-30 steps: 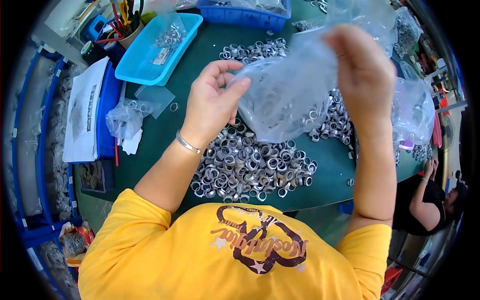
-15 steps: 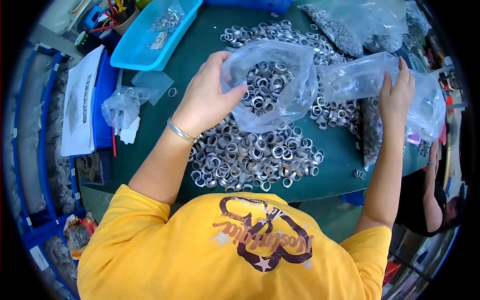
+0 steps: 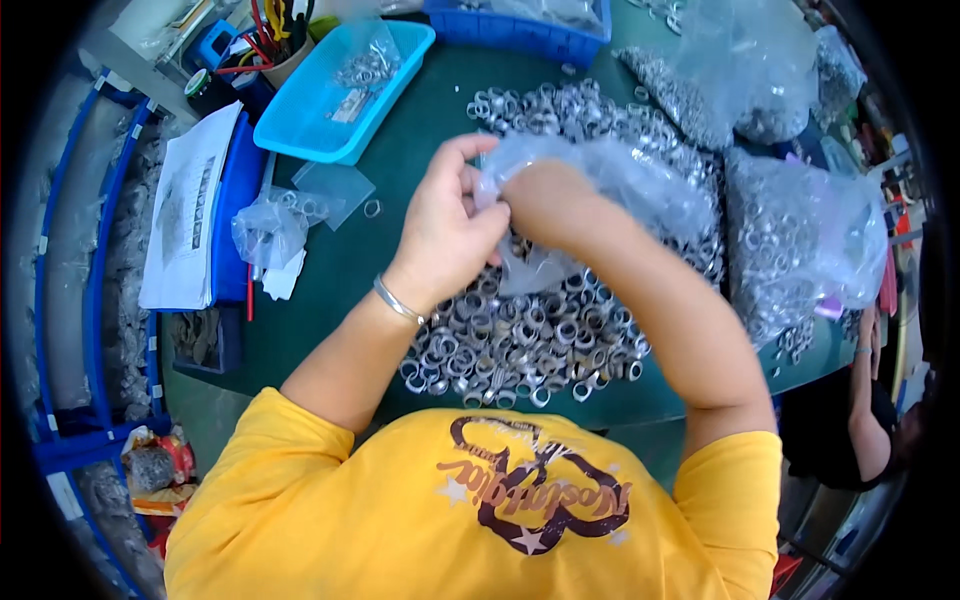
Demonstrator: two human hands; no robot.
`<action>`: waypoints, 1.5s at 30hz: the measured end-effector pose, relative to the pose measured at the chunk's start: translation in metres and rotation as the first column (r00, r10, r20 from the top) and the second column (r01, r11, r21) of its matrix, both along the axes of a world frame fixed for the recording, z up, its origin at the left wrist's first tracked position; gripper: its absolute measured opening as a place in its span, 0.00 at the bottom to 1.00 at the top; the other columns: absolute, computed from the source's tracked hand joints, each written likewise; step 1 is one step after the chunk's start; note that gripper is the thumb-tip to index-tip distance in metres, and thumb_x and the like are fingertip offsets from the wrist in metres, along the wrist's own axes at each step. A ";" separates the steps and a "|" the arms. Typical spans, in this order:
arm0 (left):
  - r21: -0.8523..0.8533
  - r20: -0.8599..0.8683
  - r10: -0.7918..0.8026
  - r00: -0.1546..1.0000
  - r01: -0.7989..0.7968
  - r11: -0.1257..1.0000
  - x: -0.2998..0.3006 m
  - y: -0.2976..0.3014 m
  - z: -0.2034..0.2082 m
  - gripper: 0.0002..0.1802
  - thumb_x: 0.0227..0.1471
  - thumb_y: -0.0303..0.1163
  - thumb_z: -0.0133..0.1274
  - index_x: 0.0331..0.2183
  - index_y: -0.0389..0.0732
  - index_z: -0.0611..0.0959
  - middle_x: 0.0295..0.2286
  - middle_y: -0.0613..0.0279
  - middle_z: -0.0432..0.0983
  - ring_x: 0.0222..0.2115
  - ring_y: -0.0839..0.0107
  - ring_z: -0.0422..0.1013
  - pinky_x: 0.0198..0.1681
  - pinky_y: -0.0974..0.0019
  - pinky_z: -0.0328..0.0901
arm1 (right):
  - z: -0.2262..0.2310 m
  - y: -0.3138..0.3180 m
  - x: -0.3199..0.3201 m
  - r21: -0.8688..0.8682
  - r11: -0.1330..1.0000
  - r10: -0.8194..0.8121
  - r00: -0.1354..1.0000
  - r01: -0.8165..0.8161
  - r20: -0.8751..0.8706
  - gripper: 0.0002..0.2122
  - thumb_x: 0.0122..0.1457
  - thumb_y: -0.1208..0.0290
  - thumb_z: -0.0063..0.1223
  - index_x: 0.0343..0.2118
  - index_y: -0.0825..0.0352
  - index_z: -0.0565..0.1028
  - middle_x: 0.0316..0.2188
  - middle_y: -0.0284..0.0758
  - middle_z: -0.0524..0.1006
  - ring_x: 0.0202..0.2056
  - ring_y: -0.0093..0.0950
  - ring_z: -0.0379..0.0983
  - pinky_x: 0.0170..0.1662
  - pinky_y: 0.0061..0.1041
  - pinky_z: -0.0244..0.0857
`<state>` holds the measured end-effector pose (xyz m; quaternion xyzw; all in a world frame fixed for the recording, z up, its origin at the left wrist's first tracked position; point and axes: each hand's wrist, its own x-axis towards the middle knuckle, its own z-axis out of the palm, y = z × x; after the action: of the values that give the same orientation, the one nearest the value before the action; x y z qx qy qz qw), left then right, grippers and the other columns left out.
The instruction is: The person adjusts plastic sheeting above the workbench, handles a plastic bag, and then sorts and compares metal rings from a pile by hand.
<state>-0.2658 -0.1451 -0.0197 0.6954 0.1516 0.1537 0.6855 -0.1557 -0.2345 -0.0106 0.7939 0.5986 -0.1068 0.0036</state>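
Note:
A clear plastic bag [image 3: 645, 185] lies over a heap of silver metal rings on the green table. My left hand [image 3: 450, 225] pinches the left side of the bag's mouth between thumb and fingers. At that same mouth, my right hand [image 3: 548, 203] reaches into the bag from the right, and its fingers are hidden. Loose rings [image 3: 530, 335] spread out just below both hands. More rings [image 3: 560, 105] lie beyond the bag.
Filled bags of rings [image 3: 790, 235] stand at the right. A turquoise basket [image 3: 330, 140] and a blue bin [image 3: 520, 35] sit at the back. Papers [image 3: 190, 220] lean on a blue box at the left. Another person's arm [image 3: 863, 390] shows at the far right.
My right hand has left the bag at the right and come left into the held bag's mouth. That mouth, wide before, is now bunched around the hand. The view has shifted slightly.

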 end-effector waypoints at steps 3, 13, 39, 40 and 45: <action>0.004 0.031 -0.040 0.999 0.040 0.999 0.001 -0.007 0.002 0.26 0.44 0.16 0.46 0.48 0.35 0.64 0.26 0.66 0.65 0.20 0.83 0.65 0.17 0.79 0.64 | -0.049 0.011 0.012 0.295 0.952 -0.079 0.997 0.080 -0.012 0.07 0.48 0.70 0.50 0.27 0.65 0.77 0.31 0.38 0.78 0.36 0.33 0.74 0.35 0.31 0.66; -0.115 0.116 -0.041 0.992 0.055 0.992 -0.004 0.002 0.000 0.24 0.45 0.16 0.49 0.46 0.35 0.66 0.27 0.66 0.66 0.22 0.82 0.67 0.19 0.78 0.65 | -0.020 -0.007 0.019 0.186 0.937 -0.252 0.942 0.295 -0.224 0.07 0.45 0.70 0.56 0.28 0.64 0.77 0.28 0.38 0.78 0.31 0.36 0.75 0.33 0.33 0.66; -0.129 0.157 0.001 0.988 0.019 0.991 -0.002 0.016 -0.003 0.31 0.38 0.25 0.62 0.46 0.35 0.68 0.34 0.61 0.67 0.25 0.79 0.70 0.26 0.75 0.67 | 0.030 -0.056 0.035 0.407 0.908 -0.137 0.988 0.094 0.077 0.08 0.48 0.80 0.50 0.32 0.69 0.73 0.27 0.41 0.75 0.30 0.39 0.72 0.33 0.31 0.65; 0.204 0.163 -0.054 0.985 0.020 0.979 -0.004 0.019 -0.002 0.42 0.31 0.30 0.66 0.50 0.36 0.64 0.38 0.58 0.64 0.31 0.75 0.69 0.32 0.71 0.67 | 0.034 -0.061 0.038 0.470 0.878 -0.111 0.994 0.090 0.017 0.09 0.47 0.81 0.50 0.33 0.69 0.73 0.27 0.42 0.75 0.30 0.41 0.72 0.33 0.33 0.66; 0.754 -0.040 -0.170 0.985 0.142 0.642 -0.005 0.036 -0.040 0.70 0.15 0.39 0.73 0.59 0.41 0.48 0.57 0.45 0.45 0.57 0.51 0.48 0.57 0.59 0.51 | 0.069 -0.087 0.019 0.497 0.848 -0.084 0.974 0.181 -0.211 0.13 0.42 0.82 0.54 0.35 0.69 0.74 0.32 0.42 0.75 0.34 0.41 0.71 0.39 0.36 0.66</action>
<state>-0.2711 -0.1093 -0.0592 0.9243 0.0019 0.1551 0.3487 -0.1367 -0.3211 0.0582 0.7925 0.5466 -0.0152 -0.2701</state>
